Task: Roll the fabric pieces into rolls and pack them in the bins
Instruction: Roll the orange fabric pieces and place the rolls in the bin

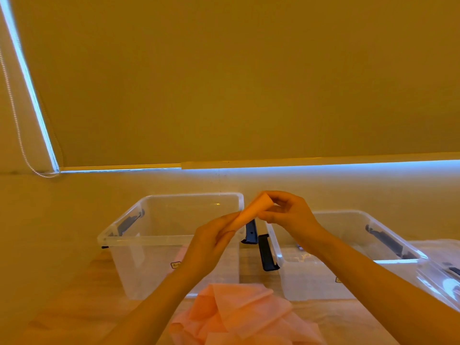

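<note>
a drawn roller blind (249,78) fills the upper part of the head view, with a strip of daylight along its bottom edge and down its left side, where a bead chain (15,113) hangs. below it two clear plastic bins stand side by side on a pale tabletop (62,307). the left bin (154,247) and the right bin (323,277) each carry dark clip handles on their ends; the two handles in the gap between them sit close together. a small label shows on the front of each bin, too small and blurred to read. at the far right edge lies another clear plastic piece (445,272), only partly in view.

both forearms reach up across the fronts of the bins and cover parts of them. held above the gap between the bins is an orange fabric roll (251,212), tilted up to the right. the left hand (211,245) curls its fingers around the roll's lower end, and the right hand (291,215) pinches its upper end between thumb and fingers. a loose heap of peach fabric pieces (239,317) lies on the table in front of the bins, nearest the camera. something pale pink shows faintly through the left bin's wall, behind the left wrist; i cannot tell what it is.
</note>
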A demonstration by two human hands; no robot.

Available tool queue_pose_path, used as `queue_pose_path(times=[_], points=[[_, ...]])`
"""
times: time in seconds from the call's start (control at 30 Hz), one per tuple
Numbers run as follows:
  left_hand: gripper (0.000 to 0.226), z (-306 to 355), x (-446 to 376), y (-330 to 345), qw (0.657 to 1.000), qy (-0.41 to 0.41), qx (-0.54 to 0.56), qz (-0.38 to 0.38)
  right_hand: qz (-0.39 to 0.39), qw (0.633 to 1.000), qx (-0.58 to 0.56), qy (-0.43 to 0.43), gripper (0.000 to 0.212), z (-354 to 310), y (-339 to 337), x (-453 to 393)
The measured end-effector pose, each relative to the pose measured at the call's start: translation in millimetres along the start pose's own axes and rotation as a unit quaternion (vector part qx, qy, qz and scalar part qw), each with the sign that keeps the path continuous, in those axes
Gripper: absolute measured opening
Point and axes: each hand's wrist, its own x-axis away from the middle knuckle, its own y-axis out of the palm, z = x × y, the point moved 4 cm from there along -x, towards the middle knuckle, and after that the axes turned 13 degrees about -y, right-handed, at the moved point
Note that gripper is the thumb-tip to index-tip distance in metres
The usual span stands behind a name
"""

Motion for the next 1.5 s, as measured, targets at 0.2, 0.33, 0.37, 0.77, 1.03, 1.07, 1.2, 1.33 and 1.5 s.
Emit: queue_pose_path(times=[0.2,0.33,0.37,0.77,1.03,1.07,1.2,1.33,1.5], points=[[0.035,-11.5,4.2,-8.6,0.994,-0.063,0.088,-0.027,0.004,0.998,-0.055,0.005,0.036,1.4,17.0,-8.3],[0.032,-14.9,10.9,-15.9,0.99,-0.094,0.105,-0.016,0.031,0.995,-0.092,0.022,0.035,6.7,34.2,-9.6],[0.032,-15.3,12.8,-17.5,0.99,-0.098,0.105,-0.006,0.043,0.993,-0.106,0.027,0.033,7.8,38.2,-9.5],[0.047,-23.7,37.8,-24.8,0.984,-0.161,0.069,0.028,0.118,0.991,-0.014,-0.063,0.038,14.1,78.7,-7.7],[0.045,-32.5,38.6,-30.7,0.977,-0.188,0.095,0.034,0.078,0.992,0.029,-0.092,0.043,21.3,99.3,-4.9],[0.045,-34.2,37.1,-31.8,0.976,-0.191,0.097,0.036,0.073,0.993,0.022,-0.091,0.045,22.4,102.1,-6.3],[0.044,-39.7,22.1,-39.2,0.976,-0.193,0.091,0.043,0.054,0.994,0.023,-0.088,0.048,28.1,110.8,-21.8],[0.045,-45.4,-4.9,-50.6,0.975,-0.203,0.066,0.06,0.061,0.995,0.008,-0.072,0.05,34.8,116.5,-55.0],[0.043,-66.1,-44.2,-61.5,0.972,-0.221,0.049,0.059,0.062,0.997,0.012,-0.047,0.046,51.4,130.5,-98.2]])
